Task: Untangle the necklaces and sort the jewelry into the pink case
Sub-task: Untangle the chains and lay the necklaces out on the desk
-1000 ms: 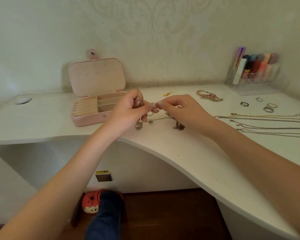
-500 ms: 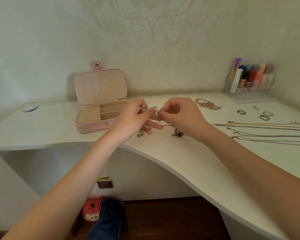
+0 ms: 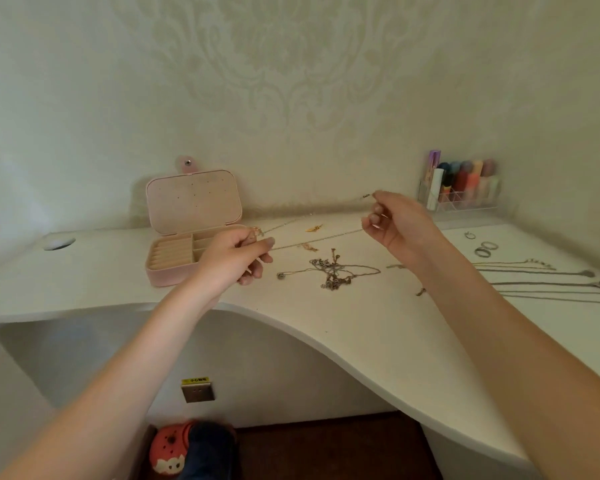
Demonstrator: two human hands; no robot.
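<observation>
From my remote seat I see two bare forearms reaching into the picture, with no sleeve on either as far as the frame's lower edge. The left hand (image 3: 234, 258) and the right hand (image 3: 397, 223) wear no glove, and I can make out no ring, watch or bracelet on them (the wrists are a little blurred). The nails look plain and slightly long. Low in the view, a dark blue trouser leg (image 3: 207, 452) ends beside an orange-red slipper (image 3: 168, 448) bearing a small white cartoon figure.
</observation>
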